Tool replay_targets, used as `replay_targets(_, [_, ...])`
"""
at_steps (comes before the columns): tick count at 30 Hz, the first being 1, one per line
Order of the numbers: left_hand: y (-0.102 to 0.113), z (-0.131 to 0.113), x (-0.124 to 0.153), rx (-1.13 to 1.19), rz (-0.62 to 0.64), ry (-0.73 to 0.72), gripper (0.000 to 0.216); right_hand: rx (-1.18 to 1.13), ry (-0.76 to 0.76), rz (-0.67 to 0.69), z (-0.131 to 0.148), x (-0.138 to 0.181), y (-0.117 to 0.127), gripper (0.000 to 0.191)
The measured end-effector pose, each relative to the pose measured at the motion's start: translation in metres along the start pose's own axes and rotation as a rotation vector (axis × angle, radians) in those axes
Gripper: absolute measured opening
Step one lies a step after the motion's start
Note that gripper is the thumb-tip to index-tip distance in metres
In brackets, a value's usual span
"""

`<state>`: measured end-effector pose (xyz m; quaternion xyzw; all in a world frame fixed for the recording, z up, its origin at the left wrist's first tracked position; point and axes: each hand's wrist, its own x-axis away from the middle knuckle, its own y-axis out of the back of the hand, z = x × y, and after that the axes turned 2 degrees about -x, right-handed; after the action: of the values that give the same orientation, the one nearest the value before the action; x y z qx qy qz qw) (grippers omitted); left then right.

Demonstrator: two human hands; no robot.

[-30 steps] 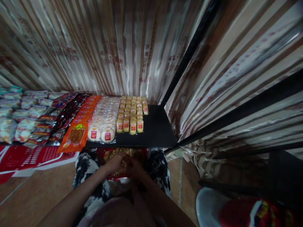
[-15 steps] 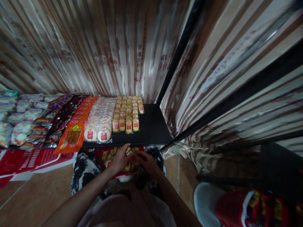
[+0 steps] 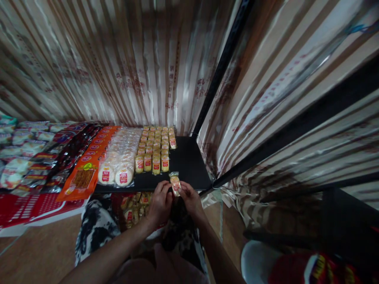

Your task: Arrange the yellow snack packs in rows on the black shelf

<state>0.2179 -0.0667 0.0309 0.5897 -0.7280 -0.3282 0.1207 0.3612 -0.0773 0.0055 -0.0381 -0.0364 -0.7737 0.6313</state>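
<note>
A small wrapped snack packet (image 3: 175,184) with a red label is held upright at the front edge of the black shelf (image 3: 189,161). My right hand (image 3: 190,198) pinches its right side between thumb and fingers. On the other side, the curled fingers of my left hand (image 3: 161,200) close on the packet's left edge. Rows of matching packets (image 3: 152,152) stand on the shelf just beyond. Below my left hand, a red container between my knees holds more loose packets (image 3: 136,209), partly covered by my forearm.
Left of the rows lie round white crackers in clear wrap (image 3: 123,176), an orange snack bag (image 3: 79,179) and dark packages (image 3: 59,165). A black shelf post (image 3: 219,67) rises at the back right corner. A red basket (image 3: 20,207) shows at left, a white stool (image 3: 256,260) at lower right.
My hands have risen from the container to the shelf's front edge, moving up and right, bringing one snack packet. The view has shifted slightly.
</note>
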Motion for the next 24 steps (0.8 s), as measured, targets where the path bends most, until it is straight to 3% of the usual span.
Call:
replay_targets(4, [-0.014, -0.012, -0.008, 0.018, 0.037, -0.018, 0.036, 0.084, 0.039, -0.021, 0.007, -0.018, 0.006, 0.032])
replay_targets(11, [-0.031, -0.031, -0.045, 0.009, 0.092, 0.105, 0.044, 0.211, 0.097, -0.108, 0.002, -0.07, 0.012, 0.027])
replay_targets(17, [-0.045, -0.036, -0.087, 0.076, 0.112, 0.263, 0.048, 0.255, 0.167, -0.092, 0.004, -0.114, 0.008, 0.03])
replay_targets(24, [-0.06, -0.025, -0.134, 0.091, 0.083, 0.298, 0.048, 0.432, 0.223, -0.137, 0.017, -0.155, 0.004, 0.035])
